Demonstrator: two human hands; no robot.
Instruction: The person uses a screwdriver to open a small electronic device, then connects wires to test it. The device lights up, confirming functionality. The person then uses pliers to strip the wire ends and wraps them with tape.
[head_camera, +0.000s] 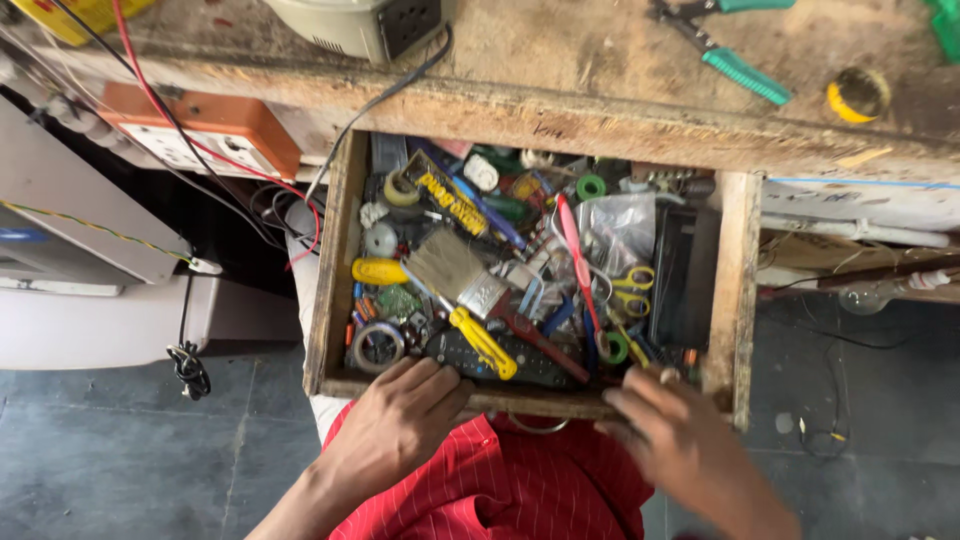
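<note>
A wooden drawer (334, 260) stands pulled out from under a worn workbench (560, 70), crammed with small tools. My left hand (400, 420) rests on the drawer's front edge, fingers curled over it beside a black remote-like device (500, 360) and a roll of tape (377, 346). My right hand (670, 440) grips the front edge near the right corner. Inside lie a paintbrush (455, 268), a yellow-handled screwdriver (482, 342), yellow-handled scissors (632, 290) and a red-handled tool (575, 255).
Green-handled pliers (735, 65) and a yellow tape roll (856, 95) lie on the bench top. An orange-and-white socket box (200, 135) with red and black wires hangs at left. A grey tiled floor (120, 450) lies below. My red striped shirt (500, 485) is under the drawer.
</note>
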